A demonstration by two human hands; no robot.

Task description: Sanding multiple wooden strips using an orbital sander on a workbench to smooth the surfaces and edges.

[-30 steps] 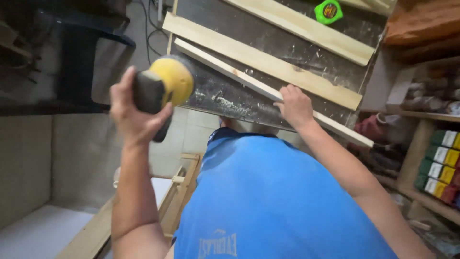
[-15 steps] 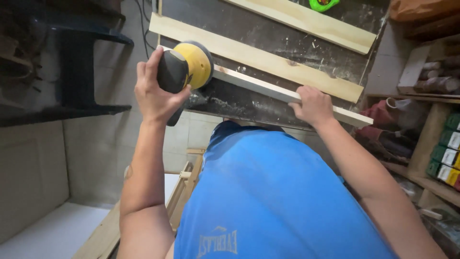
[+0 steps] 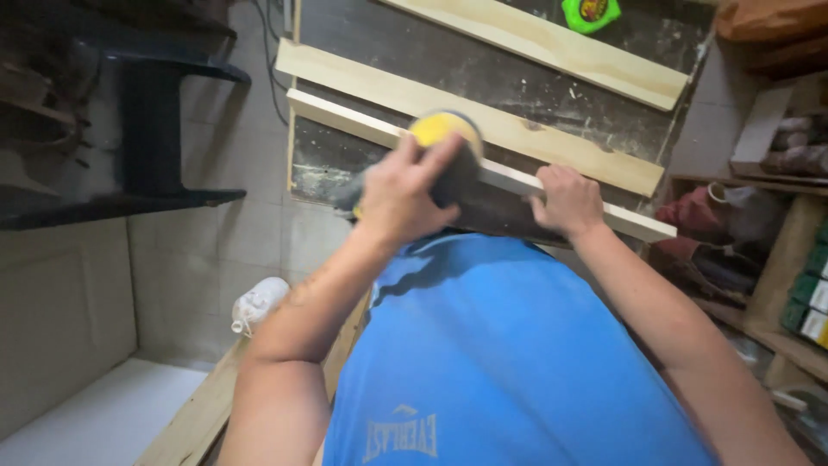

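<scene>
Green, white and yellow boxes [image 3: 811,298] stand stacked on the wooden shelf [image 3: 780,332] at far right.

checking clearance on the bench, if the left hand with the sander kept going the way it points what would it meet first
Likely the wider pine board lying just past the narrow strip that the left hand presses the yellow sander on. Depth is hard to judge from above.

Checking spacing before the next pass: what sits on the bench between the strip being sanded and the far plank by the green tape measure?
In the head view, one wider plank lies between the thin strip and the far plank; the rest is bare, dusty benchtop.
</scene>
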